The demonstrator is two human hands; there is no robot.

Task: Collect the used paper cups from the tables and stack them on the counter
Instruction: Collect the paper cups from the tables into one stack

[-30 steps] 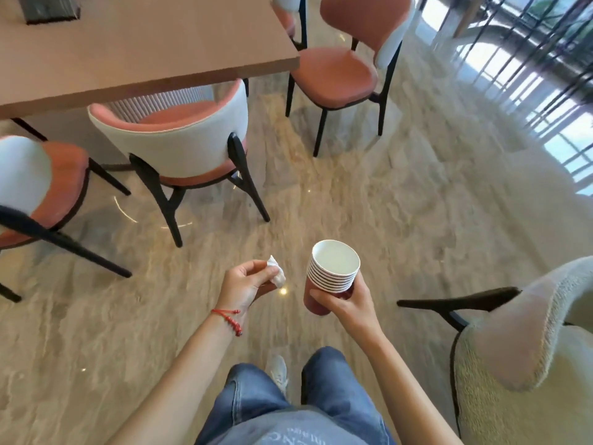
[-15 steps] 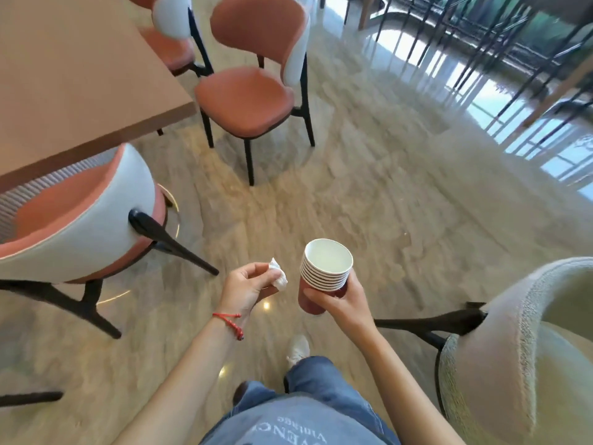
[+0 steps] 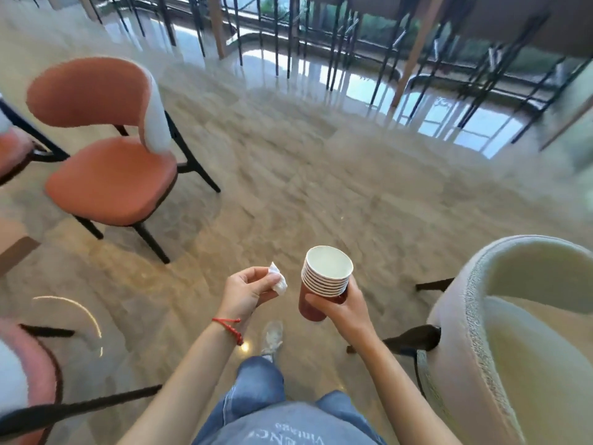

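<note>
A stack of several nested paper cups [image 3: 324,282], red outside and white inside, is upright in my right hand [image 3: 345,311], whose fingers curl round the lower cups. The top cup looks empty. Just to its left my left hand [image 3: 245,292], with a red cord at the wrist, pinches a crumpled white tissue [image 3: 278,280] between thumb and fingertips. Both hands hover in front of my waist, over the floor. No counter is in view.
An orange chair [image 3: 106,155] stands at the left, another pink chair [image 3: 29,374] at the lower left, and a pale padded armchair [image 3: 519,332] close at my right. A wooden table corner [image 3: 14,248] shows at the left edge. Polished stone floor stretches ahead to dark railings [image 3: 385,43].
My view has swung right, away from the table; the table and near chairs slid out to the left and railings came into view. Both hands keep the same hold on cups and tissue.
</note>
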